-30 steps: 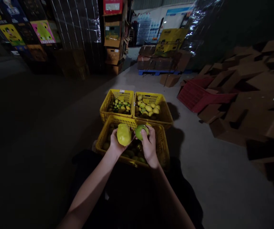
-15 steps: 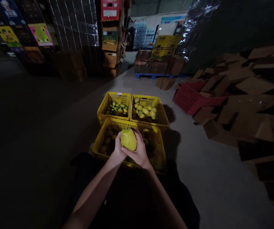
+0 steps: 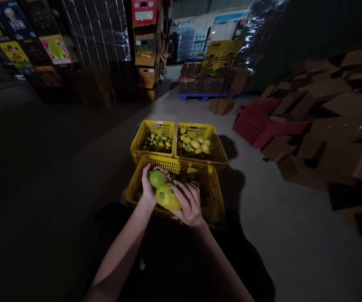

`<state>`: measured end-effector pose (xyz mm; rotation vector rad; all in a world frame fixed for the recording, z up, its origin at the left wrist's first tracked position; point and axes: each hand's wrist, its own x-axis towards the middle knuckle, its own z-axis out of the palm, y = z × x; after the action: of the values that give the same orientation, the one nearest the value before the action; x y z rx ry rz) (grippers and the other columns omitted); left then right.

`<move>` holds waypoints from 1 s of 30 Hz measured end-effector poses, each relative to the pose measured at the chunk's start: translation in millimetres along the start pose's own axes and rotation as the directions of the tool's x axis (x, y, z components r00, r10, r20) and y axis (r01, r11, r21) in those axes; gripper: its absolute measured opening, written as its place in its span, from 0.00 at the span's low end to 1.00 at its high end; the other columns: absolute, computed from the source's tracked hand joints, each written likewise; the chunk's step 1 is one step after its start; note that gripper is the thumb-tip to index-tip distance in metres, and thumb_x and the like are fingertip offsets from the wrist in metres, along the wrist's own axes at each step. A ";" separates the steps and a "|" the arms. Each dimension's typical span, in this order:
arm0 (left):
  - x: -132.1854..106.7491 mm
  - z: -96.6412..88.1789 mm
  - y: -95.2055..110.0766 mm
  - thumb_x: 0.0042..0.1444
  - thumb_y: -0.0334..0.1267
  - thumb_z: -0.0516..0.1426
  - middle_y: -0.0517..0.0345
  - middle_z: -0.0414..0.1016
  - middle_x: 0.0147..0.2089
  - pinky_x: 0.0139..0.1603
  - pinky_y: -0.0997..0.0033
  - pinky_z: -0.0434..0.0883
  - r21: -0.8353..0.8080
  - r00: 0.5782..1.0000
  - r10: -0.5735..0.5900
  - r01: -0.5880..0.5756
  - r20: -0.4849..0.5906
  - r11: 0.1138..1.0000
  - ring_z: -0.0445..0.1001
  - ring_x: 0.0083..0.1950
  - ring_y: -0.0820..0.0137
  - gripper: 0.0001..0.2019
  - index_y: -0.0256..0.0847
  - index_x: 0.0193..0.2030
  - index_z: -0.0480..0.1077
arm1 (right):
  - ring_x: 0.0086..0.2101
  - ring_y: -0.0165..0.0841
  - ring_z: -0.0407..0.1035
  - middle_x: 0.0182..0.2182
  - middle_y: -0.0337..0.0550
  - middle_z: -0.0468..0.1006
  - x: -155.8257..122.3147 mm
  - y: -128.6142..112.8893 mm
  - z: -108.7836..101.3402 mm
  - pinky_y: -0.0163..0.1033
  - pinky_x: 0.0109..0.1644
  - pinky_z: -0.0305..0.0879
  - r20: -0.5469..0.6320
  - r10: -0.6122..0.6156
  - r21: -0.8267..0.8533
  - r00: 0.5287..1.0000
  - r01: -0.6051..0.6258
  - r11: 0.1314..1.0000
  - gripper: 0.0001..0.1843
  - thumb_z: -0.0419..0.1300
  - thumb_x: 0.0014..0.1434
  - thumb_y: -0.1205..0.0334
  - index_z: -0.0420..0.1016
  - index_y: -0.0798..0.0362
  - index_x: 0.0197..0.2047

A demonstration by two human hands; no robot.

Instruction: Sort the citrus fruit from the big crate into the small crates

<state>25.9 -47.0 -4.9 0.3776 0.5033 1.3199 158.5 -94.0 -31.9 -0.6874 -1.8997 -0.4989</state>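
Observation:
My left hand (image 3: 148, 186) is curled round a green papaya (image 3: 158, 178), with its fingertips showing beyond the fruit. Beside it, my right hand (image 3: 190, 203) grips a larger yellow-green papaya (image 3: 167, 196), fingers over the top and its end pointing left. The two fruits touch or nearly touch. Both hands are over the near yellow crate (image 3: 218, 197), where more fruit lies in shadow. Behind that crate stand two more: the left yellow crate (image 3: 137, 140) has small green and yellow fruit in it, and the right yellow crate (image 3: 219, 147) contains mostly yellow ones.
To the right, a red crate (image 3: 253, 126) lies against a heap of flattened cardboard boxes (image 3: 329, 134). A blue pallet (image 3: 206, 97) carries boxes at the back. Stacked cartons (image 3: 145, 50) and wrapped stacks stand along the far side.
Both hands were round the yellow-green papaya; now only my right hand has it, turned end-on to the left. My left hand has taken hold of a green papaya.

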 end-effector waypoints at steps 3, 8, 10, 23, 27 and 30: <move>-8.2 4.9 10.5 0.54 0.53 0.48 0.55 0.68 0.24 0.35 0.68 0.70 0.209 0.977 0.191 -0.207 0.094 0.956 0.71 0.30 0.68 0.22 0.38 0.20 0.67 | 0.48 0.46 0.67 0.49 0.57 0.72 -6.1 9.5 -2.4 0.55 0.47 0.69 -0.023 0.109 0.009 0.994 -0.109 0.994 0.41 0.65 0.52 0.59 0.51 0.52 0.66; -18.9 0.5 13.9 0.58 0.54 0.44 0.50 0.71 0.26 0.36 0.66 0.66 0.521 0.867 0.407 -0.498 0.287 0.693 0.71 0.33 0.64 0.26 0.37 0.22 0.71 | 0.50 0.47 0.66 0.51 0.55 0.70 -9.8 13.4 3.8 0.57 0.49 0.69 -0.088 0.273 0.104 0.958 -0.264 0.959 0.44 0.68 0.46 0.68 0.54 0.48 0.63; -21.7 -2.3 13.1 0.59 0.55 0.42 0.50 0.71 0.27 0.36 0.65 0.64 0.593 0.841 0.420 -0.540 0.342 0.598 0.70 0.33 0.64 0.28 0.37 0.23 0.71 | 0.50 0.47 0.66 0.51 0.54 0.70 -9.5 11.7 5.6 0.57 0.49 0.69 -0.076 0.297 0.154 0.952 -0.283 0.947 0.42 0.67 0.46 0.70 0.55 0.47 0.62; -26.7 -7.0 13.4 0.58 0.58 0.41 0.50 0.71 0.28 0.37 0.62 0.63 0.691 0.810 0.456 -0.567 0.369 0.449 0.68 0.32 0.61 0.29 0.41 0.23 0.73 | 0.52 0.47 0.65 0.54 0.53 0.67 -13.6 9.1 7.1 0.61 0.50 0.69 -0.023 0.214 0.244 0.977 -0.202 0.948 0.38 0.62 0.49 0.74 0.55 0.47 0.61; -23.4 -0.6 13.5 0.57 0.55 0.45 0.51 0.68 0.24 0.36 0.65 0.66 0.530 0.932 0.291 -0.362 0.215 0.767 0.67 0.30 0.66 0.28 0.37 0.19 0.71 | 0.53 0.46 0.65 0.53 0.51 0.67 -11.4 5.5 9.0 0.60 0.52 0.67 -0.042 0.293 0.268 0.955 -0.271 0.924 0.35 0.61 0.49 0.73 0.57 0.45 0.59; -17.5 -0.2 15.0 0.56 0.52 0.48 0.54 0.65 0.23 0.33 0.70 0.68 0.154 0.998 0.068 -0.068 0.005 0.986 0.68 0.28 0.70 0.23 0.37 0.19 0.68 | 0.52 0.45 0.66 0.52 0.52 0.68 -7.5 0.7 9.1 0.56 0.53 0.67 -0.091 0.444 0.308 0.891 -0.399 0.864 0.36 0.65 0.48 0.71 0.58 0.47 0.58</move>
<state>10.6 -60.9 5.4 0.5260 0.5992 1.3509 155.2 -89.8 -42.3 -0.8195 -1.5638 0.0024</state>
